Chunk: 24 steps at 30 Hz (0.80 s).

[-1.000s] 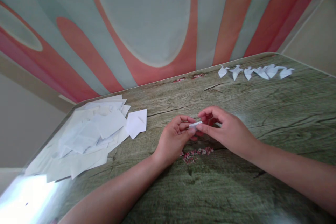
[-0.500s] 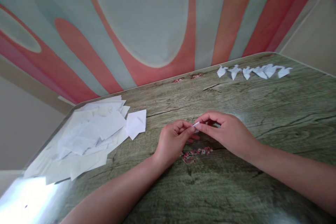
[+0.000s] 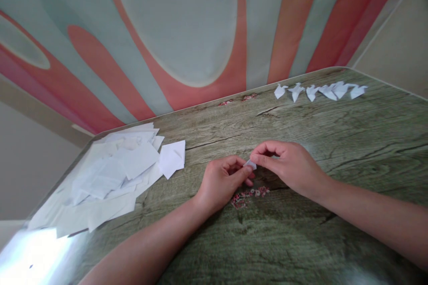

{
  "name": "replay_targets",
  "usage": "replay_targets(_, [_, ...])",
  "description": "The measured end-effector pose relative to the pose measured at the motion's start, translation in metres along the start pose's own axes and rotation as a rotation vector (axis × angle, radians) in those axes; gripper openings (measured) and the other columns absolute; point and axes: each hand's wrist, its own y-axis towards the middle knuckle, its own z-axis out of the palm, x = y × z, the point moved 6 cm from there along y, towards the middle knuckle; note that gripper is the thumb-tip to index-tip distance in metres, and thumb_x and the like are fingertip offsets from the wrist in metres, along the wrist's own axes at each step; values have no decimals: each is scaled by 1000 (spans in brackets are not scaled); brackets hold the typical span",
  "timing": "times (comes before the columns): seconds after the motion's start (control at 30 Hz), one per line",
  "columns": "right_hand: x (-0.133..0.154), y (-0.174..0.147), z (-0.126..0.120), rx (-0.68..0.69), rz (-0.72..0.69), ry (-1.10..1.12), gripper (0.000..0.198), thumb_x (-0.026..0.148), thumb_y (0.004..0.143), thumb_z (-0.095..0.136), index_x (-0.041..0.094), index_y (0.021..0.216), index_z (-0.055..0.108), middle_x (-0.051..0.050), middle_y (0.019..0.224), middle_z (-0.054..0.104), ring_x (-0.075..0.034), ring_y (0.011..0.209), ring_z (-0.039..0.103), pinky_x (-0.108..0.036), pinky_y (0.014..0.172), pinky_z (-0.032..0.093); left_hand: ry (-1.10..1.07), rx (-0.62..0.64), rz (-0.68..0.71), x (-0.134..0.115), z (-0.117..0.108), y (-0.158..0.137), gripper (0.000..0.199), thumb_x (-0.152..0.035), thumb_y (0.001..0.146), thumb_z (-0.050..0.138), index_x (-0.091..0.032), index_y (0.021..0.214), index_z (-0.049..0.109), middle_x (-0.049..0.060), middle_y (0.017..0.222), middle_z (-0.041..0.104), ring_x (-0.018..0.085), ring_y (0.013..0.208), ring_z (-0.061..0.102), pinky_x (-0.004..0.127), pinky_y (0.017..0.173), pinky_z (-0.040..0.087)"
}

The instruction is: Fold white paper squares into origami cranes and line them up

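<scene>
Between my two hands is a small piece of folded white paper [image 3: 251, 165], mostly hidden by the fingers. My left hand [image 3: 224, 180] pinches its left side between thumb and fingers. From the right, my right hand [image 3: 287, 162] has thumb and forefinger closed on the paper's upper edge. Both hands are held over the middle of the wood-grain table [image 3: 214, 136], above a printed patch of pink flowers [image 3: 250, 196]. The exact folds in the paper are too small to make out.
At the left lies a wide, loose heap of white paper sheets [image 3: 113, 173]. Beside it is a small stack of white paper squares [image 3: 172, 158]. Several white folded paper birds [image 3: 311, 92] stand in a row along the back right. A patterned wall [image 3: 187, 22] rises behind the table.
The folded paper has turned and shows more of its face below the fingertips. My right fingertips have shifted slightly along its upper edge. The whole view has moved a little.
</scene>
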Motion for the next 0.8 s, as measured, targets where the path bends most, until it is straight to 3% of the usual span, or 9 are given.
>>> replay_targets(0.2, [2, -1, 5, 41, -34, 9, 12, 31, 83, 61, 23, 80, 69, 3, 79, 70, -13, 73, 61, -24, 66, 43, -61, -87, 31, 1, -5, 0, 22, -34, 84, 62, -13, 79, 64, 4, 71, 69, 13, 61, 66, 22, 58, 48])
replay_targets(0.4, [6, -1, 2, 74, -92, -43, 16, 27, 83, 61, 21, 69, 66, 4, 71, 67, -13, 70, 59, -25, 65, 41, -111, -30, 29, 2, -3, 0, 21, -34, 83, 64, -13, 78, 63, 3, 71, 68, 12, 60, 65, 22, 57, 48])
replay_targets(0.6, [-10, 4, 10, 176, -21, 166, 26, 42, 87, 54, 21, 89, 69, -1, 86, 72, -18, 80, 64, -31, 73, 47, -221, -1, -47, 5, -8, 5, 23, -36, 86, 59, -13, 86, 62, 5, 77, 70, 13, 64, 67, 23, 59, 50])
replay_targets(0.8, [-11, 4, 12, 181, -4, 196, 21, 36, 83, 60, 21, 95, 69, -2, 94, 72, -18, 84, 65, -32, 77, 49, -287, -4, -63, 9, -10, 9, 24, -36, 84, 61, -12, 80, 62, 5, 76, 69, 11, 62, 65, 22, 59, 49])
